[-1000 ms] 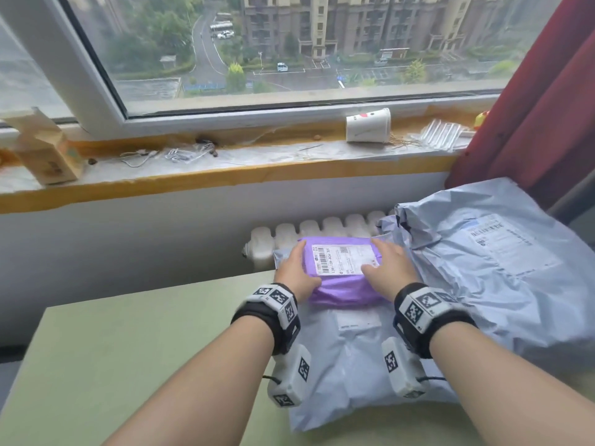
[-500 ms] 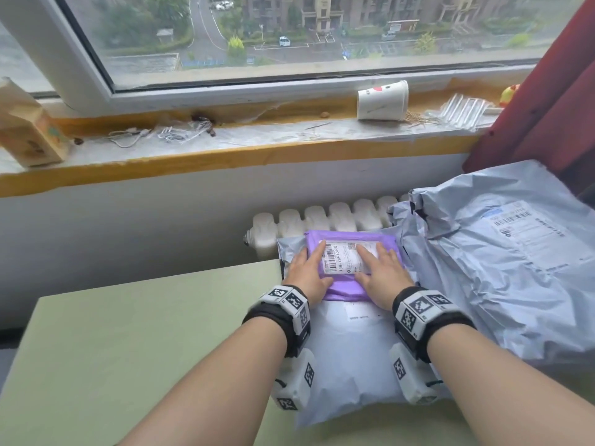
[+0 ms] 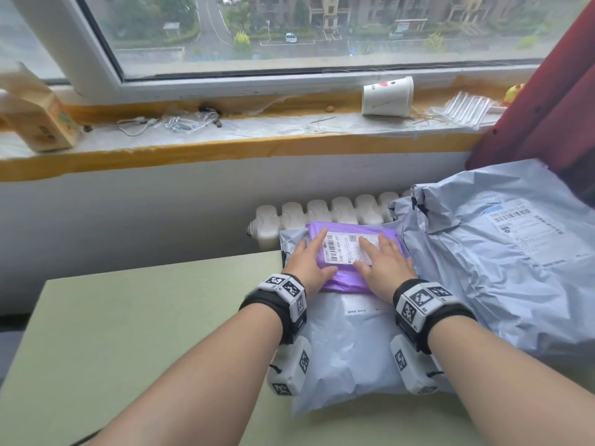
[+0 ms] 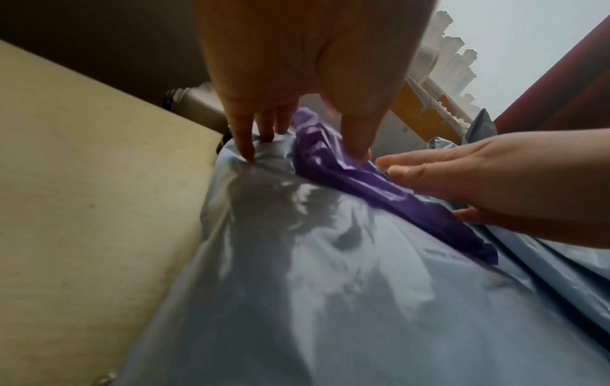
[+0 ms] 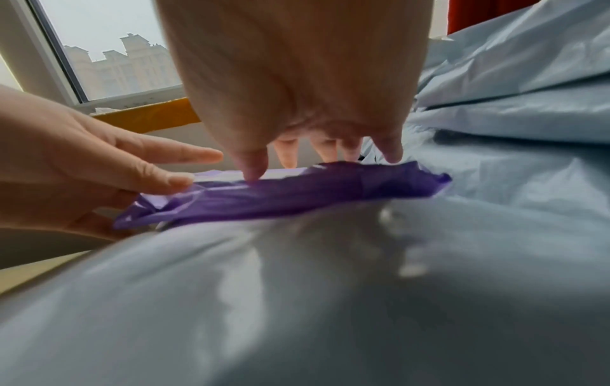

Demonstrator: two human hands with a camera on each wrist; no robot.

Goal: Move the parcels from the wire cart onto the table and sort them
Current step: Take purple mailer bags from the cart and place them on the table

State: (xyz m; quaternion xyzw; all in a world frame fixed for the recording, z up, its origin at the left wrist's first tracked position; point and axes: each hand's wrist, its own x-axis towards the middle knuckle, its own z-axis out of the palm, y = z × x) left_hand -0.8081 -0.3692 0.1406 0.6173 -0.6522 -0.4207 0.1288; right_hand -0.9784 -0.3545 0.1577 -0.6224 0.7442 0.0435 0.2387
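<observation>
A flat grey parcel (image 3: 351, 342) lies on the green table (image 3: 128, 333), its near end closest to the person. On that grey parcel's far half rests the small purple parcel (image 3: 349, 278), white label up. The left hand (image 3: 309, 265) lies on the purple parcel's left edge, the right hand (image 3: 384, 268) on its right part, fingers straight, clasping nothing; the thumbs seem to rest on top. Right of the purple parcel bulges a large grey parcel (image 3: 502, 259). Beyond it stand a radiator (image 3: 322, 214) and a sill with a tipped paper cup (image 3: 388, 96).
</observation>
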